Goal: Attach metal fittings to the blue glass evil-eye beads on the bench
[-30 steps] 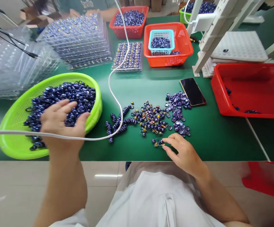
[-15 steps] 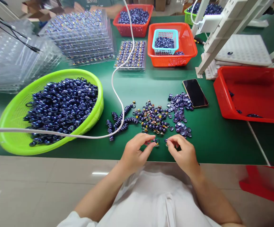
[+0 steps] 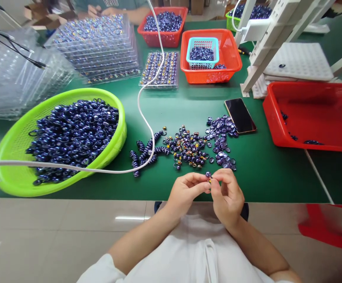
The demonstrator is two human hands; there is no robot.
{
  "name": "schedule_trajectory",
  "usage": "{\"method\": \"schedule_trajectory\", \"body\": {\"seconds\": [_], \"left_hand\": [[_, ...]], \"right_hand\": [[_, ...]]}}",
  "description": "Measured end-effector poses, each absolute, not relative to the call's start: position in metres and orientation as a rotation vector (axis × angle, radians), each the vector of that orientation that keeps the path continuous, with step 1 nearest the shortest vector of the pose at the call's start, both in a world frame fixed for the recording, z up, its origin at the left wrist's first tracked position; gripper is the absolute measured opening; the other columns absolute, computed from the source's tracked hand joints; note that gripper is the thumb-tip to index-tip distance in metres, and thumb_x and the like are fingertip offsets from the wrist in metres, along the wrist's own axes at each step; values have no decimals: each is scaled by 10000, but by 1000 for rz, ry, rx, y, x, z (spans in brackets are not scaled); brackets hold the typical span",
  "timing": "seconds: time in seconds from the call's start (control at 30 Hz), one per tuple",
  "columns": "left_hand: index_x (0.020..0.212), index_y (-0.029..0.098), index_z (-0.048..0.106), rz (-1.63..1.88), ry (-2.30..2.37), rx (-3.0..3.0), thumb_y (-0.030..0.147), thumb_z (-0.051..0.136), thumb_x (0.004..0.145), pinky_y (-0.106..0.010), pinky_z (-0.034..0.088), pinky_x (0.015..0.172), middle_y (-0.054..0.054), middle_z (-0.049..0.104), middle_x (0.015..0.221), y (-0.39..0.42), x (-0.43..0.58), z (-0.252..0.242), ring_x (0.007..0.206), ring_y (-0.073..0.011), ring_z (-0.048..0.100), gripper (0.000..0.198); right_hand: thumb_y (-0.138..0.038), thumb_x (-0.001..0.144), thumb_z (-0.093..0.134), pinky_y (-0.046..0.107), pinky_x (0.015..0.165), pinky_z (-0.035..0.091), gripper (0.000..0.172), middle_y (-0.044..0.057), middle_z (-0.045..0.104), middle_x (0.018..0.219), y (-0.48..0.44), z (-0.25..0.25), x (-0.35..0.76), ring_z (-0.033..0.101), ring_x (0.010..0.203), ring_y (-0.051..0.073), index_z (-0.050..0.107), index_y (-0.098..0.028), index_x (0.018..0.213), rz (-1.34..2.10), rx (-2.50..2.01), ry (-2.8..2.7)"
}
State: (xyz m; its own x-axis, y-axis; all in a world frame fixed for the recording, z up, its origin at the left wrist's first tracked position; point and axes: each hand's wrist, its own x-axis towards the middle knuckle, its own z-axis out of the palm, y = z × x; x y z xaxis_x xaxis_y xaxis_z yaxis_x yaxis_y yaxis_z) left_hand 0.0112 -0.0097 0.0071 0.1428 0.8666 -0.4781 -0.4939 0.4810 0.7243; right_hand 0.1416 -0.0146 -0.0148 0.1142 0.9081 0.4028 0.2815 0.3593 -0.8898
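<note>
Just above the table's front edge, my left hand (image 3: pixel 187 193) and my right hand (image 3: pixel 227 193) meet, fingertips pinched together. Between them is a small shiny dark-blue ring-like piece (image 3: pixel 208 174) with a rounded head and a bit of gold below; the fingers cover much of it. Right beyond my hands lies a pile of blue-and-gold pieces (image 3: pixel 188 147). To its right are loose flat dark-blue caps (image 3: pixel 222 131). Dark-blue rings nested in short rows (image 3: pixel 147 151) lie to the pile's left.
A lime-green basket (image 3: pixel 122 129) heaped with dark-blue rings stands left. A white cable (image 3: pixel 143 114) crosses above the table. A phone (image 3: pixel 241 115) and a red bin (image 3: pixel 312 144) are at right. Filled trays (image 3: pixel 160 70), a stack of trays and an orange basket (image 3: pixel 212 76) stand behind. Another person sits opposite.
My left hand has moved right to join my right hand. The pieces that were held apart at the two hands' fingertips are now together between them. The view has shifted slightly.
</note>
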Motion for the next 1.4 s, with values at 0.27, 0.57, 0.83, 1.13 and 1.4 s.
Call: {"method": "schedule_trajectory", "body": {"seconds": [0.27, 0.57, 0.83, 1.13, 1.4], "left_hand": [[785, 122, 705, 956, 916, 272, 243, 911, 580, -251, 514, 630, -6, 686, 654, -8, 9, 11, 586, -110, 628, 314], [757, 125, 713, 773, 932, 457, 227, 824, 646, -227, 436, 560, 8, 649, 604, -5, -10, 10, 518, -88, 554, 187], [800, 122, 744, 628, 1001, 693, 210, 763, 676, -204, 416, 548, 0, 689, 678, -2, -14, 12, 509, -68, 543, 153], [834, 122, 742, 608, 1037, 722, 232, 746, 724, -217, 444, 543, -30, 730, 751, -2, -16, 9, 515, -78, 566, 155], [810, 114, 757, 572, 973, 724, 242, 737, 718, -205, 423, 534, -5, 676, 643, -2, -15, 12, 502, -74, 548, 159]], "right_hand": [[-139, 913, 571, 432, 828, 539, 129, 51, 580, 934, -17, -22, 145, 596, 920, 213, 584, -246, 985, 713, -1097, -1434], [-264, 873, 722, 429, 928, 525, 373, 99, 584, 1311, 6, 5, 182, 569, 1175, 256, 605, -297, 1225, 863, -801, -2068], [-165, 891, 671, 338, 811, 554, 215, 47, 671, 1015, 8, 4, 189, 651, 939, 182, 651, -262, 1082, 850, -825, -2137], [-74, 925, 546, 422, 979, 524, 430, 107, 569, 1361, -1, 4, 194, 576, 1233, 235, 545, -277, 1304, 752, -928, -2100], [-151, 898, 671, 424, 890, 518, 252, 80, 666, 1117, 1, 3, 193, 611, 1044, 225, 623, -243, 1127, 742, -818, -2177]]}}
